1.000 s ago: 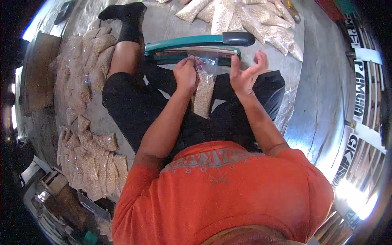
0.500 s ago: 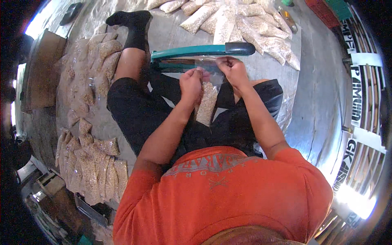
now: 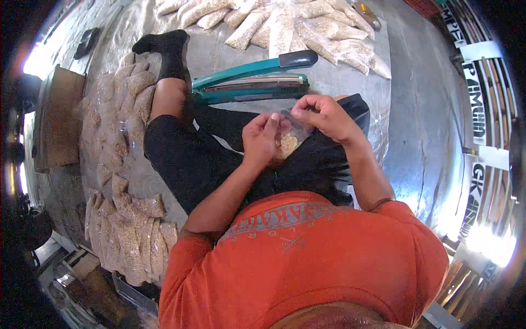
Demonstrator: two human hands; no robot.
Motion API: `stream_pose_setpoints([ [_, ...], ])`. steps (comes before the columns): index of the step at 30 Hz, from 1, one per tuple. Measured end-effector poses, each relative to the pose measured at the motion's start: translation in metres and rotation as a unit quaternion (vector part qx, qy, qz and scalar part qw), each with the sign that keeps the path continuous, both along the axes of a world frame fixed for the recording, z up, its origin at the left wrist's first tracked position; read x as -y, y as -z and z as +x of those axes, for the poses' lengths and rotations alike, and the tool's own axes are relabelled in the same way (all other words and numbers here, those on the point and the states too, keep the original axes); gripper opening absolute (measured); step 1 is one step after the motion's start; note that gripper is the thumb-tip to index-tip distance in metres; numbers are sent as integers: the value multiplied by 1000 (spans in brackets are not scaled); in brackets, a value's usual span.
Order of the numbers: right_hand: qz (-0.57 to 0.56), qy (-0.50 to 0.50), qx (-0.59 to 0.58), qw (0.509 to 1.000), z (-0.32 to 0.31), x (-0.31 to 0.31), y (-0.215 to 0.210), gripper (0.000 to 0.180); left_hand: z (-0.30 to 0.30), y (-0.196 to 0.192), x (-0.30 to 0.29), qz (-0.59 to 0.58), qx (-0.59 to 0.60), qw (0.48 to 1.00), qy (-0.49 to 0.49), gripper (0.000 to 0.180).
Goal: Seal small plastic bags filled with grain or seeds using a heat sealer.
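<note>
Your left hand (image 3: 262,137): fingers curled, pinching the clear grain-filled bag (image 3: 287,138) | your right hand (image 3: 323,115): closed on the bag's top edge | bag: over your lap, just before the teal heat sealer (image 3: 249,82)

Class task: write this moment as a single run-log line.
left hand: holds small clear bag | right hand: pinches bag top | teal heat sealer: beyond hands, arm raised | filled bags: person's left

A small bag (image 3: 287,137) is held between both hands over the lap. A heat sealer (image 3: 249,82) lies just beyond. Filled bags are spread behind (image 3: 285,24) it and stacked at the left (image 3: 123,219).
</note>
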State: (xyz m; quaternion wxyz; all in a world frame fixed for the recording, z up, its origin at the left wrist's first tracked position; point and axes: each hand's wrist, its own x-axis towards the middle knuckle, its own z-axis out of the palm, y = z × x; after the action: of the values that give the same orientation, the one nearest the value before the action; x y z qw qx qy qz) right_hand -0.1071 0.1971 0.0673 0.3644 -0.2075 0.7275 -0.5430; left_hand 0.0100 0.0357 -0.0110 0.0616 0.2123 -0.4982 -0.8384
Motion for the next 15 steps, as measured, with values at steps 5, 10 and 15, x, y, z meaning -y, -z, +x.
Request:
stream_pose_setpoints([
  [5,-6,-12,24,1000,8,-4,-26,21,21,-15,0,-25,-18,999,17,22],
  [10,-8,4,51,999,5,-4,-19,25,33,-16,6,-26,-8,999,22,25],
  [15,-9,8,30,999,7,4,-21,26,38,-8,8,-9,-10,1000,2,27],
])
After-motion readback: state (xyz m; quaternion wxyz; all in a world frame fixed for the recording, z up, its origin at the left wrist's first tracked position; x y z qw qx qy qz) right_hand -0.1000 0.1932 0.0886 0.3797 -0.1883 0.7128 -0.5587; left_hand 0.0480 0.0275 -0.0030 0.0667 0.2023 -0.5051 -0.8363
